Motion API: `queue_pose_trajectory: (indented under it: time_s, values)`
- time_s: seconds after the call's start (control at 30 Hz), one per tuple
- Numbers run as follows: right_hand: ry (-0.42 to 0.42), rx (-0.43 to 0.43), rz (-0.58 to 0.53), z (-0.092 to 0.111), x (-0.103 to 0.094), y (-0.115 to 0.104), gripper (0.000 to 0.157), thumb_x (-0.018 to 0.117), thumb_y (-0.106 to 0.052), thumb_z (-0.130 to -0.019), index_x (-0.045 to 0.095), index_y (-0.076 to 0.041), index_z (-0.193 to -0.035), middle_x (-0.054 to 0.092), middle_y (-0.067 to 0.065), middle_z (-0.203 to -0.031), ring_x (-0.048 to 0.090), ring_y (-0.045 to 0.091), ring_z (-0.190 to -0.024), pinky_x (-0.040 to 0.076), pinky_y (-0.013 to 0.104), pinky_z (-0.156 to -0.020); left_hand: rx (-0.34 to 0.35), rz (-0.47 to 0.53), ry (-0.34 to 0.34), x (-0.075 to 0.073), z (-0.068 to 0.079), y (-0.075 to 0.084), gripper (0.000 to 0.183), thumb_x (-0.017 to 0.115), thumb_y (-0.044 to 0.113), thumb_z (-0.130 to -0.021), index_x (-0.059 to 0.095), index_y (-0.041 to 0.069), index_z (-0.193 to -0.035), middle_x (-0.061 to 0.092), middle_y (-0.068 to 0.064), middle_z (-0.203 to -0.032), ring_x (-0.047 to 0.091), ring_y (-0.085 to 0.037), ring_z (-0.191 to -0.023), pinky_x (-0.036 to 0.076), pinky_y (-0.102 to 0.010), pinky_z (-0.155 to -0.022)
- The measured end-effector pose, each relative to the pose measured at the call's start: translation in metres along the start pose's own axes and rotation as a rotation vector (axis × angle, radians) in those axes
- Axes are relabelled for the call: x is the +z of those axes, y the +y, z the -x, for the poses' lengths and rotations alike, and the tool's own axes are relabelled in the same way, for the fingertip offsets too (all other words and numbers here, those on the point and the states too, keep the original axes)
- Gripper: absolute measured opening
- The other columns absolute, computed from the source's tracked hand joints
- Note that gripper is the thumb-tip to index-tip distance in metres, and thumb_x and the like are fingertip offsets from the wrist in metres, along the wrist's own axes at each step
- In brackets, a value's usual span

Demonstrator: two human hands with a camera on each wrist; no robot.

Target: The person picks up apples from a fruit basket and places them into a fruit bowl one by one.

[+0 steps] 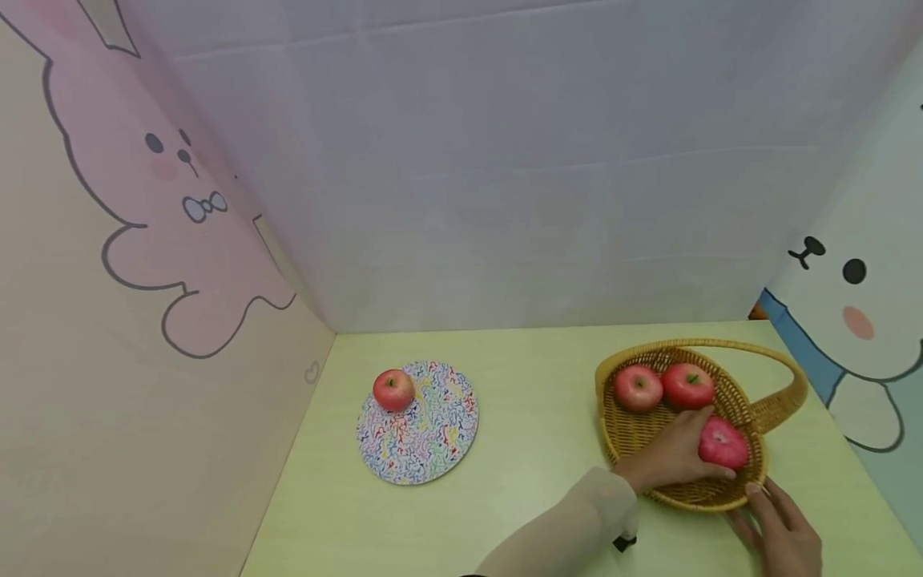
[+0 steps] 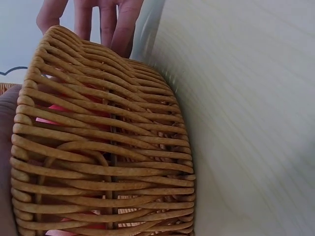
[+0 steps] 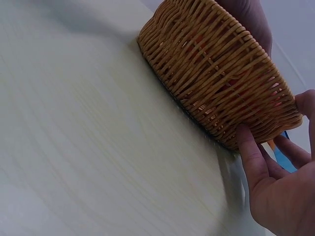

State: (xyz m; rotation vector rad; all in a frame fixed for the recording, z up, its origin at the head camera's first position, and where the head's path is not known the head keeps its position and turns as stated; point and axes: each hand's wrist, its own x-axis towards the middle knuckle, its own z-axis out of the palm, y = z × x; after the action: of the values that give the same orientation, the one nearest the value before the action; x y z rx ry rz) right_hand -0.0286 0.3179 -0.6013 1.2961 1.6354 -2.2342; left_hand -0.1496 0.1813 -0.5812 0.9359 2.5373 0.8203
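Observation:
A brown wicker basket (image 1: 627, 433) with an arched handle stands at the right of the table. Two red apples, a paler apple (image 1: 638, 389) and a redder apple (image 1: 688, 386), lie at its far side. My left hand (image 1: 674, 453) reaches over the near rim and holds a pinkish-red apple (image 1: 723, 442), thumb on the near side and fingers on the far side. With the thumb at the rim and fingers against the outer wall, my right hand (image 1: 786, 529) grips the basket's near right side. The right wrist view shows this right hand (image 3: 285, 196) touching the wickerwork.
On the left part of the table lies a round plate (image 1: 433, 449) with a multicoloured squiggle pattern. A red apple (image 1: 393, 390) sits at its upper left edge. Walls with cartoon animals stand left and right, and a pale cloth (image 1: 505, 200) hangs behind.

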Motion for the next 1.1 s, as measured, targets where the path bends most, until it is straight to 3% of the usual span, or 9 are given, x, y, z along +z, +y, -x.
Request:
queue_pose_trajectory:
  time_s: [0.1,0.17,0.23,0.4,0.47,0.6,0.7,0.87,1.1]
  values:
    - [-0.001,-0.006,-0.027,-0.0003,0.0004,0.0002,0.09,0.072,-0.049,-0.093,0.025,-0.026,-0.166,0.055,-0.034,-0.116,0.068,-0.011,-0.077,0.063,0.021,-0.078,-0.002,-0.012,0.018,0.0023,-0.0014,0.0004,0.103,0.08,0.054,-0.087,0.023,0.023,-0.166,0.042,0.013,-0.158,0.043,0.002,-0.144,0.041,-0.014,-0.111]
    - [0.003,-0.01,-0.025,-0.0008,0.0019,0.0004,0.089,0.072,-0.049,-0.093,0.025,-0.027,-0.166,0.052,-0.028,-0.131,0.066,-0.014,-0.077,0.063,0.02,-0.078,-0.004,-0.012,0.026,0.003,-0.0019,-0.0003,0.103,0.081,0.054,-0.086,0.023,0.022,-0.166,0.043,0.013,-0.158,0.043,0.002,-0.143,0.041,-0.014,-0.111]
    - [0.006,-0.013,-0.032,-0.0012,0.0027,0.0007,0.089,0.073,-0.048,-0.093,0.026,-0.026,-0.166,0.053,-0.026,-0.132,0.065,-0.015,-0.078,0.063,0.02,-0.078,-0.002,-0.009,0.033,0.0037,-0.0021,-0.0012,0.103,0.081,0.054,-0.086,0.024,0.022,-0.165,0.043,0.012,-0.157,0.043,0.002,-0.143,0.041,-0.013,-0.11]
    - [-0.01,-0.023,-0.062,-0.002,0.0015,0.0016,0.09,0.075,-0.044,-0.093,0.026,-0.024,-0.166,0.058,-0.037,-0.088,0.068,-0.011,-0.078,0.063,0.022,-0.077,0.012,0.001,0.037,0.0038,-0.0021,-0.0027,0.095,0.082,0.051,-0.086,0.032,0.022,-0.162,0.049,0.014,-0.15,0.047,0.004,-0.136,0.042,-0.01,-0.106]
    - [-0.012,-0.022,-0.06,-0.0023,0.0013,0.0017,0.089,0.074,-0.044,-0.093,0.026,-0.024,-0.166,0.058,-0.037,-0.087,0.069,-0.01,-0.077,0.063,0.022,-0.077,0.012,0.01,0.037,0.0038,-0.0023,-0.0027,0.091,0.083,0.05,-0.086,0.036,0.023,-0.159,0.051,0.016,-0.146,0.049,0.006,-0.132,0.043,-0.009,-0.103]
    - [0.005,-0.01,-0.029,-0.0025,0.0023,0.0015,0.089,0.072,-0.049,-0.093,0.025,-0.027,-0.166,0.056,-0.032,-0.122,0.068,-0.012,-0.077,0.063,0.02,-0.078,0.007,0.037,0.037,0.0043,-0.003,-0.0021,0.086,0.082,0.05,-0.086,0.038,0.026,-0.157,0.052,0.017,-0.143,0.051,0.008,-0.128,0.043,-0.008,-0.1]
    - [0.012,-0.003,-0.021,-0.0022,0.003,0.0016,0.087,0.07,-0.05,-0.094,0.025,-0.029,-0.166,0.042,-0.023,-0.148,0.067,-0.014,-0.077,0.062,0.019,-0.078,0.007,0.048,0.037,0.0041,-0.0035,-0.0023,0.085,0.082,0.049,-0.086,0.039,0.027,-0.156,0.053,0.018,-0.143,0.051,0.008,-0.127,0.043,-0.008,-0.1]
    - [0.01,-0.002,-0.034,-0.0022,0.0028,0.0017,0.085,0.07,-0.048,-0.094,0.026,-0.03,-0.165,0.036,-0.023,-0.155,0.067,-0.013,-0.078,0.062,0.019,-0.076,0.013,0.057,0.047,0.0025,-0.0035,-0.0023,0.084,0.084,0.048,-0.086,0.041,0.027,-0.155,0.054,0.018,-0.141,0.051,0.009,-0.125,0.044,-0.007,-0.097]
    - [0.018,0.006,0.045,-0.0032,0.0022,0.002,0.088,0.066,-0.056,-0.094,0.022,-0.03,-0.166,0.025,-0.012,-0.169,0.065,-0.014,-0.076,0.062,0.02,-0.079,0.019,0.086,0.06,-0.0034,0.001,0.0017,0.085,0.083,0.047,-0.086,0.04,0.026,-0.156,0.053,0.018,-0.143,0.05,0.008,-0.127,0.043,-0.007,-0.098]
